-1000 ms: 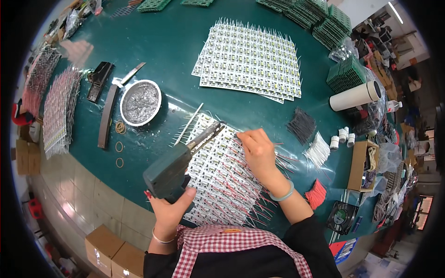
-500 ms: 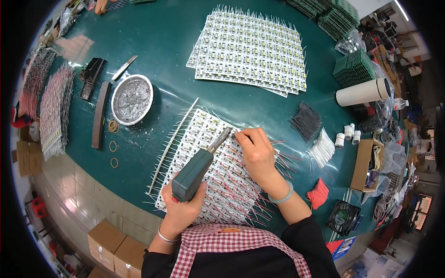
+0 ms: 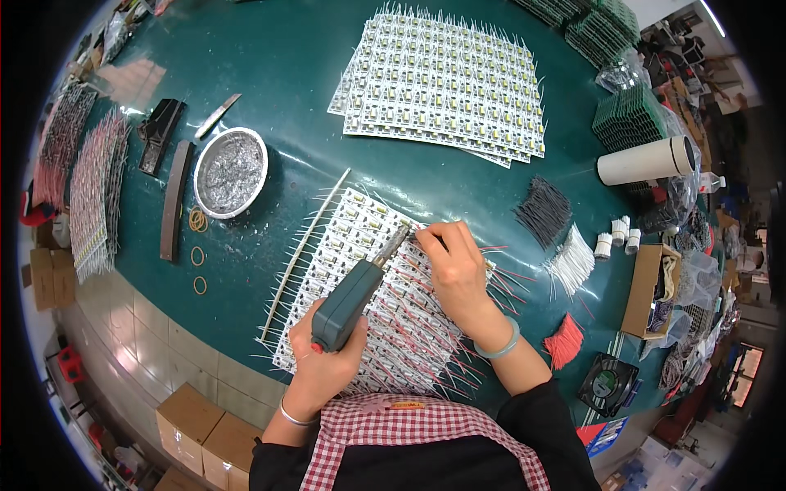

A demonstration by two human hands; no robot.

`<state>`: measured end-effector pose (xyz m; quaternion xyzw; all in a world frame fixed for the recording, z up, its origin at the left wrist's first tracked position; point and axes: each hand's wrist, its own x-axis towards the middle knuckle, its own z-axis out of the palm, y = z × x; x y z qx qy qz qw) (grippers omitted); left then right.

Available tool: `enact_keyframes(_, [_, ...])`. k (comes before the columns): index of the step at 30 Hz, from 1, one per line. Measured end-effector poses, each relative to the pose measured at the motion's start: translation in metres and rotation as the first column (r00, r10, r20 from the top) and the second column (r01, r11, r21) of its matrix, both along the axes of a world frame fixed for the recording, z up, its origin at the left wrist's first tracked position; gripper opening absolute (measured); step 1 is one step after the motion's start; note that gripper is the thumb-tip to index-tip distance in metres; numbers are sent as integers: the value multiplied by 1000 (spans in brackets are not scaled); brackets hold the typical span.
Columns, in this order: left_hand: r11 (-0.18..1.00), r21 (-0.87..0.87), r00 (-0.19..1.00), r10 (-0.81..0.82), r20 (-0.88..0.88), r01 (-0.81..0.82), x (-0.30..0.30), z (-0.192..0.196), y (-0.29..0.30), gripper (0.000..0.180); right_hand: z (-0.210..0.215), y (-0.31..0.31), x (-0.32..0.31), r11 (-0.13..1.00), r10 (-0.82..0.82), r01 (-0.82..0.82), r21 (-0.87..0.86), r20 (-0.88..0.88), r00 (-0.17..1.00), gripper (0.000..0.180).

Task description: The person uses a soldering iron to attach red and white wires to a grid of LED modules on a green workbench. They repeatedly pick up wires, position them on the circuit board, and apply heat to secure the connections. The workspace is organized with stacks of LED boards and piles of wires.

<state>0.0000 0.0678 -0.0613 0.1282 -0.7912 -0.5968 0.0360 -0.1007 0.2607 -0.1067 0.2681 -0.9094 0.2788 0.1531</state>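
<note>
A sheet of small white circuit boards (image 3: 327,262) lies at a slant in front of me, with thin wires sticking out along its sides and many red ones on its right half. My left hand (image 3: 327,360) is wrapped round the dark green body of a soldering gun (image 3: 348,303). The gun's metal tip rests at the sheet's upper right part. Right beside that tip, my right hand (image 3: 457,274) pinches with thumb and forefinger; what lies between them is too small to make out, and the other fingers are curled.
More board sheets (image 3: 442,90) are stacked at the back. A white bowl of silvery bits (image 3: 232,173), a knife (image 3: 218,116) and rubber bands (image 3: 197,219) lie left. On the right are bundles of black wires (image 3: 542,213), white wires (image 3: 573,260) and red wires (image 3: 563,340), plus a cardboard box (image 3: 645,299).
The soldering gun and both hands have shifted only very slightly over the same spot of the sheet. The view itself has moved a little.
</note>
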Motion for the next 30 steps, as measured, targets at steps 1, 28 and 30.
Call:
enact_keyframes(1, [1000, -8, 1000, 0, -2, 0, 1, -2, 0, 14, 0, 0, 0, 1000, 1, -1, 4, -1, 1000, 32])
enact_keyframes(28, [998, -64, 998, 10, -69, -14, 8, 11, -9, 17, 5, 1, 2, 1000, -28, 28, -4, -8, 1000, 32])
enact_keyframes(30, [997, -72, 997, 14, -80, -20, 11, 9, -10, 18, 8, 3, 6, 999, -40, 39, -27, -38, 998, 32])
